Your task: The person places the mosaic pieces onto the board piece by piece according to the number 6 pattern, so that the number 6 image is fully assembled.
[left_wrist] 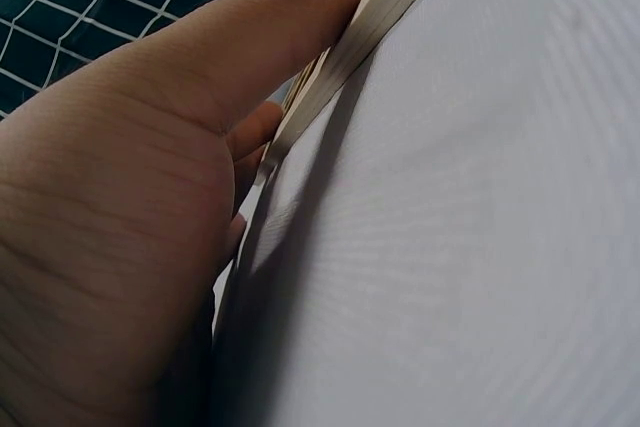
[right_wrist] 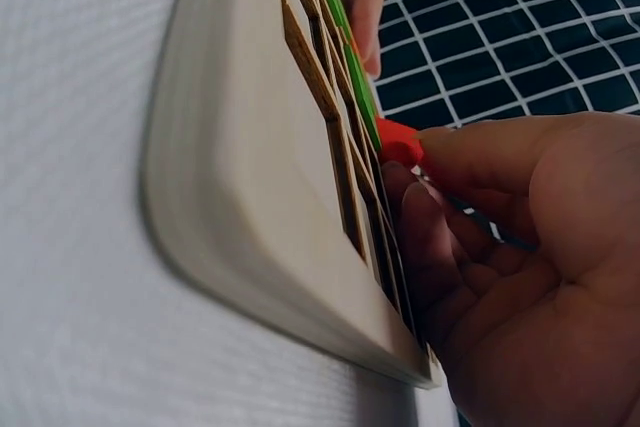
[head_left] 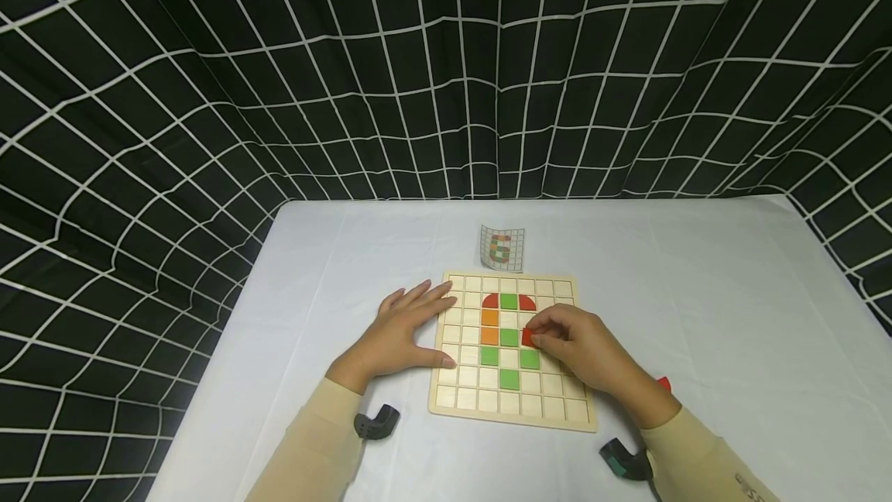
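Observation:
A wooden grid board (head_left: 516, 417) lies on the table with coloured tiles in its cells. At its top a green tile (head_left: 509, 301) sits between two red rounded tiles (head_left: 491, 300). Two orange tiles (head_left: 490, 318) run down the left, and several green ones lie lower. My right hand (head_left: 585, 343) pinches a red tile (right_wrist: 398, 142) between thumb and fingers, at a cell right of the middle green tile (head_left: 509, 338). The tile looks tilted in the right wrist view. My left hand (head_left: 404, 338) rests at the board's left edge, fingers spread, thumb touching the frame.
Behind the board lies a small gridded card (head_left: 512, 254) with a coloured figure like a 6. A red thing (head_left: 664, 383) is partly hidden behind my right wrist. White cloth covers the table (head_left: 362, 254); black curtains (head_left: 390, 68) with white grid lines surround it.

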Tool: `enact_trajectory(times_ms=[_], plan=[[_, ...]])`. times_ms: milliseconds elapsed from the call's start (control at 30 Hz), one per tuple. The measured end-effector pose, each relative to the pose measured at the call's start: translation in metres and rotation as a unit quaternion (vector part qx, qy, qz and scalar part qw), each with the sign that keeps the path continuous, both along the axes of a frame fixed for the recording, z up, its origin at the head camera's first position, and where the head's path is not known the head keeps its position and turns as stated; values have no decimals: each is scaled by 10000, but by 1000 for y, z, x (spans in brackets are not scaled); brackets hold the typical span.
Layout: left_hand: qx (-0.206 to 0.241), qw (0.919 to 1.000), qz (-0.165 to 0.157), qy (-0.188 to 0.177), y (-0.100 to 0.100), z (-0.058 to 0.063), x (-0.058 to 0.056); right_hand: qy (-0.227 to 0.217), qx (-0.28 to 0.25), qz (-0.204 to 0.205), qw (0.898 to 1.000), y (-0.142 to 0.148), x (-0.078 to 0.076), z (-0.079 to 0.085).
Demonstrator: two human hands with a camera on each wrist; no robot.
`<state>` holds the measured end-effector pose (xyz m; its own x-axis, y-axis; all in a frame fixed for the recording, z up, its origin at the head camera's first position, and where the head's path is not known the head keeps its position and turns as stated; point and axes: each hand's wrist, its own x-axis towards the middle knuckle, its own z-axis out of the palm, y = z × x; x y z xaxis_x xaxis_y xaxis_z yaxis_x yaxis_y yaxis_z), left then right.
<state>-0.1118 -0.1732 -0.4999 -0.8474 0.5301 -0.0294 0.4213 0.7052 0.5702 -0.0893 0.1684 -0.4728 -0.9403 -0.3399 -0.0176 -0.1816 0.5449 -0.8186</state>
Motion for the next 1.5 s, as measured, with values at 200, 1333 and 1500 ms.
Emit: enact_trajectory(times_ms=[200,1333,1500], plan=[[8,10000,3,-27,0,1,1,10,48,16,10000,0,0,0],[-22,10000,-13,-13,0,0,0,-103,-19,103,9999,2,-1,3],[-37,10000,-1,-13,0,-1,0,-98,-73,86,9999,3,0,3]])
